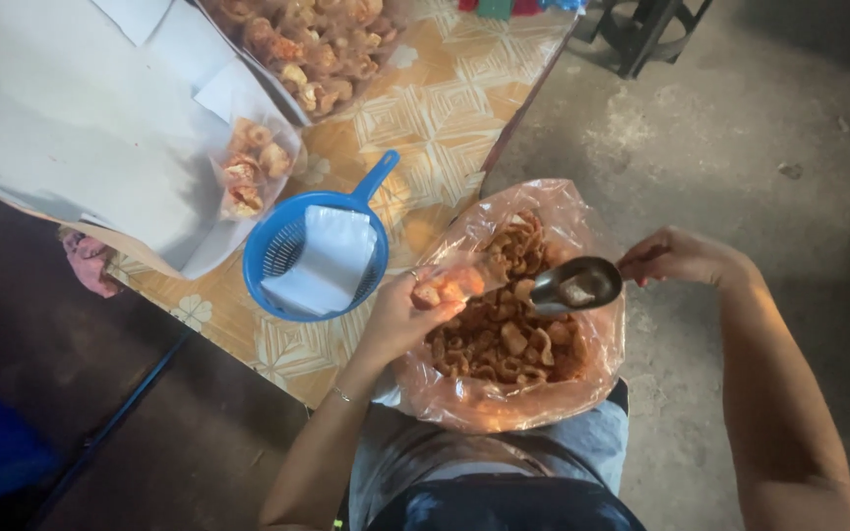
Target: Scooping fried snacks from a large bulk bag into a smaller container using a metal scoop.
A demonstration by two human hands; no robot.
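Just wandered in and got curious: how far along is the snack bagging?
Done: one filled small bag lies on the table. In hand: the left hand holds a partly filled small bag while the right hand brings a metal scoop to it. Left: the big bag on the lap is full of fried snacks, and another heap sits on the table.

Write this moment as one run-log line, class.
left hand: holds small snack bag | right hand: holds metal scoop | below: big bag of fried snacks
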